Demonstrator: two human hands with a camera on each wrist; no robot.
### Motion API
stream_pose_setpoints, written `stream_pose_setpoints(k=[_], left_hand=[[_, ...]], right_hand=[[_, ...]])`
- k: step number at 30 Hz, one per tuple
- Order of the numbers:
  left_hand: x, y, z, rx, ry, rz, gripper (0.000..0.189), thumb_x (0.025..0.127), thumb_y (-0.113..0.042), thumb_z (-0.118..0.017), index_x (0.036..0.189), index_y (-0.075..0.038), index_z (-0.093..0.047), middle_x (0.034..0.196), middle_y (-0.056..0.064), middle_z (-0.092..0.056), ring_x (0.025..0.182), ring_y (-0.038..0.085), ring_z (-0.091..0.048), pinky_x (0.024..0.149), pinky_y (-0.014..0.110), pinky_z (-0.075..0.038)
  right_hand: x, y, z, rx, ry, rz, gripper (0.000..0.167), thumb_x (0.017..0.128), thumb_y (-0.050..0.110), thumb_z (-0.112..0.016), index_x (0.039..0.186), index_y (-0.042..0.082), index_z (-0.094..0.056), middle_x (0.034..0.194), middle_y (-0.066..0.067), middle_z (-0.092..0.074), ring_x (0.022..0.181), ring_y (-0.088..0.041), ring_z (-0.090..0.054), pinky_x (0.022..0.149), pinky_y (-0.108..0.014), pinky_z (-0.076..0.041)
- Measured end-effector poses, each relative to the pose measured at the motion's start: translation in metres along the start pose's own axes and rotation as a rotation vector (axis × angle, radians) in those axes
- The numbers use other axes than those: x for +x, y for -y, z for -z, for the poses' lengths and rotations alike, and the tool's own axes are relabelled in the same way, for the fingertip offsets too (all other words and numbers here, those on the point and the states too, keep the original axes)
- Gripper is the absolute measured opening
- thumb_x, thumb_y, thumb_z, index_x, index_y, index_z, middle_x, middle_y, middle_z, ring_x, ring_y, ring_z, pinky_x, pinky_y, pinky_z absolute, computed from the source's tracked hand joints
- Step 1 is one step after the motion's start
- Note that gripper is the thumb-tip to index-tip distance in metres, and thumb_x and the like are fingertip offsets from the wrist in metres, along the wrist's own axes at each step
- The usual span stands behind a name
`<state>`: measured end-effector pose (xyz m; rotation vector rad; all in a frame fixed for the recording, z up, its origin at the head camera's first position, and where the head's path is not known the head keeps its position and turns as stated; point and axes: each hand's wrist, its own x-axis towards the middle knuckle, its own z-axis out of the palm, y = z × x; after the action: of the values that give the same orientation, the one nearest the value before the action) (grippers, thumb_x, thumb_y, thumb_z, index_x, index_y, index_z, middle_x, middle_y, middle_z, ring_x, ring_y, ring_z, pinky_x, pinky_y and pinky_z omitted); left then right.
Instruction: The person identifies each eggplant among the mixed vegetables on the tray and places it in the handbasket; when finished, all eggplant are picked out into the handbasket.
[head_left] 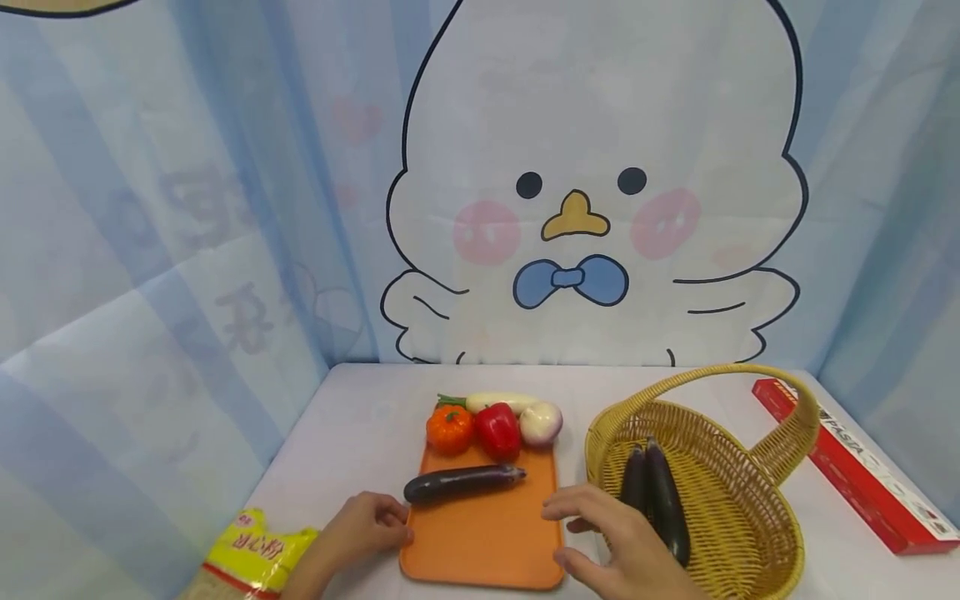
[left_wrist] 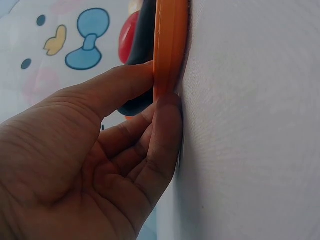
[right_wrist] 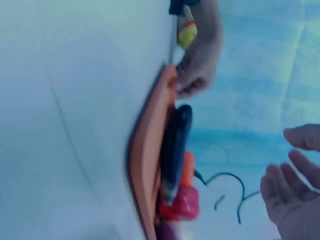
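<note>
We judge that, with the left hand [head_left: 369,525] pinching the left edge of the orange tray [head_left: 483,546] and the right hand [head_left: 628,542], fingers apart, holding nothing near its right edge, an uneven lift could make the eggplant [head_left: 463,483] lying across this tray roll off.

On the table [head_left: 352,433], an eggplant [head_left: 465,483] lies crosswise on the tray [head_left: 480,546], with the left pepper [head_left: 450,430] and the right pepper [head_left: 498,432] behind it at the far end, an onion [head_left: 541,423] to their right and a radish [head_left: 498,402] behind them, though whether that rests on tray or table is hidden. Right of the tray stands a basket [head_left: 738,479] with two more eggplants [head_left: 667,500] in its left part, and farther right lies a pasta box [head_left: 855,467]; a bag [head_left: 251,554] lies at the front left.
</note>
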<state>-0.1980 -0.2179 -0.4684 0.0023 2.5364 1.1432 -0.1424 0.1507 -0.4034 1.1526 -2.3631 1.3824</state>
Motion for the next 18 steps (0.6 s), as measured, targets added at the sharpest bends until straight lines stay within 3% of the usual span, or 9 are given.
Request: stream_pose_setpoints(k=[2,6,11,18], left_hand=[[0.001,0.001,0.001,0.003,0.0,-0.01,0.029,0.082,-0.027,-0.081,0.099,-0.007,-0.07,0.079,0.001,-0.064,0.073,0.017,-0.058,0.069,0.034,-0.051],[0.003,0.003,0.0,0.006,-0.001,-0.027,0.029,0.082,-0.028,-0.081,0.098,-0.007,-0.07,0.079,0.001,-0.064,0.073,0.017,-0.058,0.069,0.034,-0.051],[0.003,0.003,-0.001,0.001,0.004,-0.028,0.03,0.082,-0.029,-0.081,0.099,-0.007,-0.07,0.08,0.001,-0.064,0.073,0.017,-0.058,0.069,0.035,-0.051],[0.002,0.003,-0.002,0.0,0.004,-0.019,0.031,0.082,-0.03,-0.081,0.099,-0.007,-0.07,0.08,0.001,-0.064,0.073,0.017,-0.058,0.069,0.034,-0.051]], right_hand=[[0.002,-0.003,-0.015,-0.033,-0.053,-0.037,0.034,0.089,0.015,-0.076,0.12,0.018,-0.062,0.119,0.001,-0.061,0.103,-0.013,-0.061,0.076,-0.031,-0.055],[0.008,-0.01,-0.034,-0.021,-0.084,-0.221,0.042,0.086,0.021,-0.078,0.124,0.015,-0.059,0.125,-0.002,-0.057,0.108,-0.02,-0.058,0.081,-0.034,-0.054],[0.02,-0.021,-0.047,0.012,-0.132,-0.447,0.049,0.085,0.015,-0.078,0.128,0.01,-0.057,0.127,-0.008,-0.056,0.118,-0.031,-0.055,0.089,-0.036,-0.051],[0.036,-0.038,-0.06,-0.041,-0.222,-0.586,0.049,0.083,0.01,-0.077,0.129,0.005,-0.06,0.127,-0.016,-0.057,0.116,-0.039,-0.056,0.092,-0.051,-0.048]])
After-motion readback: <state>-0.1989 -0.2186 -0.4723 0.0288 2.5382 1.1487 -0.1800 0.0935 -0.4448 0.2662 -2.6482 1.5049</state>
